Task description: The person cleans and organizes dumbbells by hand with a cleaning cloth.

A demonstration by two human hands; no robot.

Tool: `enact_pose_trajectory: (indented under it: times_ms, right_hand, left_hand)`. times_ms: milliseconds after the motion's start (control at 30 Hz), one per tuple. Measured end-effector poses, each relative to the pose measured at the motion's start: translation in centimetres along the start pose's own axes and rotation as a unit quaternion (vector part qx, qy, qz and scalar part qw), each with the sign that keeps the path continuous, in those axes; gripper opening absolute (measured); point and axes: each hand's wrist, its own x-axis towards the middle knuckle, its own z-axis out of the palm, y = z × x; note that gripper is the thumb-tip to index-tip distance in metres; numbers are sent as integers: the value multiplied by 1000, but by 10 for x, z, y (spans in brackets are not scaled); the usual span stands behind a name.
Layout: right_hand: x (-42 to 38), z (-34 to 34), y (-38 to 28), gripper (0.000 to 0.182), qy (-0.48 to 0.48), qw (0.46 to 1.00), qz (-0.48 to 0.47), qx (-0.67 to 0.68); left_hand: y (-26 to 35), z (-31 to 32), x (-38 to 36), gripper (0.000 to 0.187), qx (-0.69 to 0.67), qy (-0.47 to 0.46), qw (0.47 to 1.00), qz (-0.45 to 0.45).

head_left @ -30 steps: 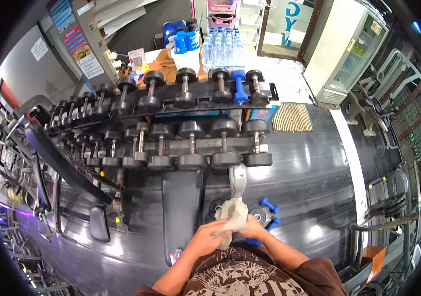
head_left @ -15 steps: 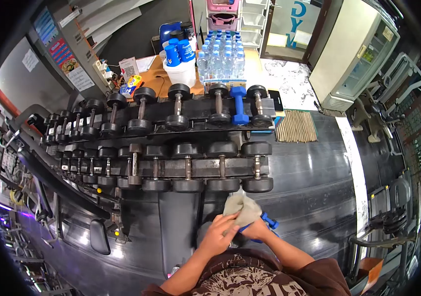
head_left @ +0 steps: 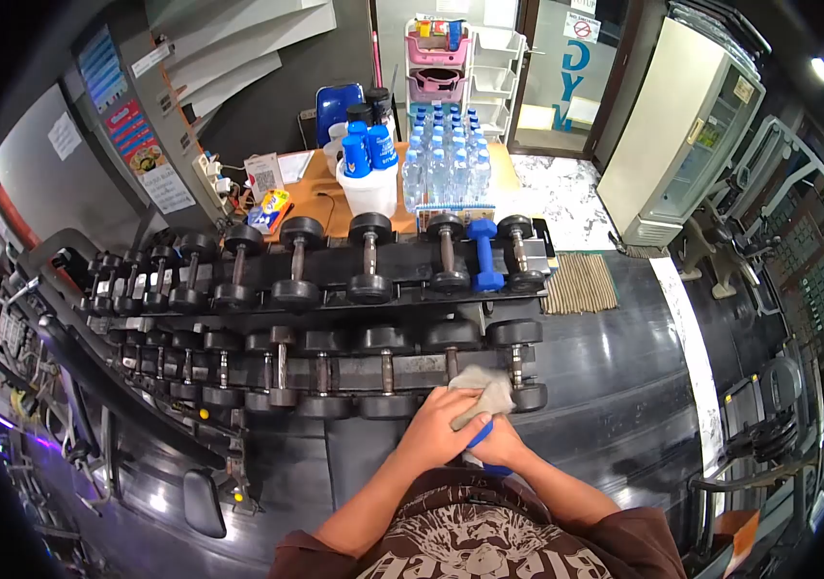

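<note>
My two hands are close together in front of my chest. My left hand (head_left: 439, 429) is closed around a grey-beige cloth (head_left: 484, 391) and presses it toward my right hand. My right hand (head_left: 496, 444) grips a small blue dumbbell (head_left: 480, 433), of which only bits of blue show between and below the hands. Beyond the cloth stands the lower row of the rack, with a black dumbbell (head_left: 388, 372) and others like it. Another blue dumbbell (head_left: 485, 256) lies on the upper row among black ones.
Behind the rack is a wooden desk with several water bottles (head_left: 446, 174) and a white bucket (head_left: 370, 193) of blue containers. A fridge (head_left: 668, 145) stands at right, near a striped mat (head_left: 581, 284). A machine's padded seat (head_left: 202, 497) is at left.
The view has tilted up, so the rack sits lower. My left hand and the cloth have moved closer over the blue dumbbell, which is turned and more covered now.
</note>
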Motion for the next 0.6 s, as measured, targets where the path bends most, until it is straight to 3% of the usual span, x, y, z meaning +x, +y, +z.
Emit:
enact_pose_trajectory:
  times_ms: [100,133,233,267,400,500,533,600]
  right_hand:
    - [15,-1,4,45,104,981,-137,-95]
    - [23,3,17,46,95,983,-148,-59]
    - [36,-4,28,49,29,991,-47,-123]
    - [35,-8,28,48,98,977,-123,-143]
    - [35,-17,10,44,51,990,-110,-66]
    - [34,-13,-13,36,117,967,-146,-174]
    - [37,-19,-30,30,133,917,-215,-310]
    - [38,-21,-32,32,63,938,-193,-282]
  left_hand:
    - [9,-2,-3,27,105,16,993,43]
    - [9,-2,-6,21,113,35,991,61]
    - [11,-7,-22,22,145,0,987,72]
    - [13,-9,-24,24,148,-14,986,76]
    - [3,-19,5,35,72,-16,995,60]
    - [-1,-22,29,45,73,6,995,66]
    - [-1,-24,35,48,72,11,995,68]
    - [-4,-29,41,50,72,-9,995,72]
